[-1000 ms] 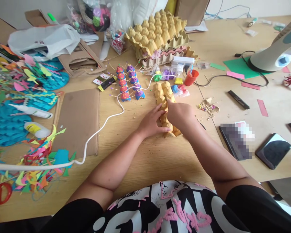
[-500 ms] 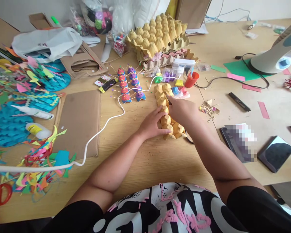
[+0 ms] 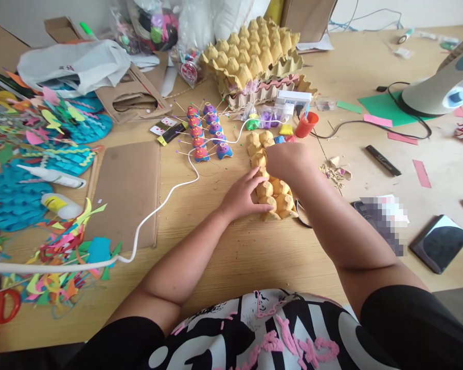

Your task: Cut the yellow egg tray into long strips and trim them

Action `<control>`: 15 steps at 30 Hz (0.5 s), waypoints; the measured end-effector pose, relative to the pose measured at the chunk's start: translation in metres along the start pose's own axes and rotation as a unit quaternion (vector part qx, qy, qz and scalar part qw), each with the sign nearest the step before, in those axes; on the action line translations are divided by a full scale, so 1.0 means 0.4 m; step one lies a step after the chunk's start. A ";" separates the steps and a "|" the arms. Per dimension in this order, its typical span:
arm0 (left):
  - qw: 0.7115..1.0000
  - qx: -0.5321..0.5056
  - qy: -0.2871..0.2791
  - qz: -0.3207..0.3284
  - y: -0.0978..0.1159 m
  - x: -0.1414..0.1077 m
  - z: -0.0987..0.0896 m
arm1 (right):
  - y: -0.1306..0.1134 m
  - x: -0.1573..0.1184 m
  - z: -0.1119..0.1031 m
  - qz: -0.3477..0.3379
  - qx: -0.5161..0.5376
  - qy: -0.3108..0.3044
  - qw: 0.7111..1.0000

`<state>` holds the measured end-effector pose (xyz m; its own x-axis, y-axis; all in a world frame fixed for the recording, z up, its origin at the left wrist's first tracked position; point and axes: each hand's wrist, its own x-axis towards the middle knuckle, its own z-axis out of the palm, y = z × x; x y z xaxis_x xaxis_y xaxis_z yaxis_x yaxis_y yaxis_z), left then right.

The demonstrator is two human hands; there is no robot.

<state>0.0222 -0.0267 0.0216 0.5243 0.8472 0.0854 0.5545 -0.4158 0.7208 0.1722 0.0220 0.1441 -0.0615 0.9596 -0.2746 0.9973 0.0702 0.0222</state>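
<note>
A yellow egg-carton strip (image 3: 283,201) with two rows of bumps lies on the table in front of me. My left hand (image 3: 244,195) rests against its left side, with thumb and fingers spread over the bumps. Over the middle of the strip is my right hand (image 3: 287,162), its fingers curled down; what they hold, if anything, is hidden behind the hand. Red egg-carton figures (image 3: 196,132) and purple ones (image 3: 215,128) with pins stand to the left of the strip. Behind my right hand are a red cup (image 3: 306,125) and small bags of coloured clay (image 3: 268,118).
Stacked egg trays (image 3: 250,54) stand at the back. A white cable (image 3: 170,192) crosses the left side, over a cardboard sheet (image 3: 127,192). Paper scraps (image 3: 65,241) and red scissors (image 3: 2,308) lie at left. A white lamp base (image 3: 435,95) and a black device (image 3: 440,244) are at right.
My right hand has turned, its knuckles higher and its fingers now hidden beneath it. My left hand stays at the strip's left side. The view has shifted slightly.
</note>
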 end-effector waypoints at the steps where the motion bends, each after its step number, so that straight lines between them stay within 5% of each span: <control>1: 1.000 0.000 -0.003 -0.002 0.001 -0.001 -0.001 | 0.000 0.009 -0.011 0.006 -0.008 -0.014 1.000; 15: 1.000 0.005 -0.005 -0.010 0.004 0.000 -0.005 | 0.004 0.031 -0.011 0.002 -0.053 -0.039 0.998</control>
<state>0.0219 -0.0269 0.0240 0.5185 0.8527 0.0641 0.5722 -0.4017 0.7150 0.1730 0.0350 0.1449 -0.0500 0.9359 -0.3486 0.9874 0.0988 0.1238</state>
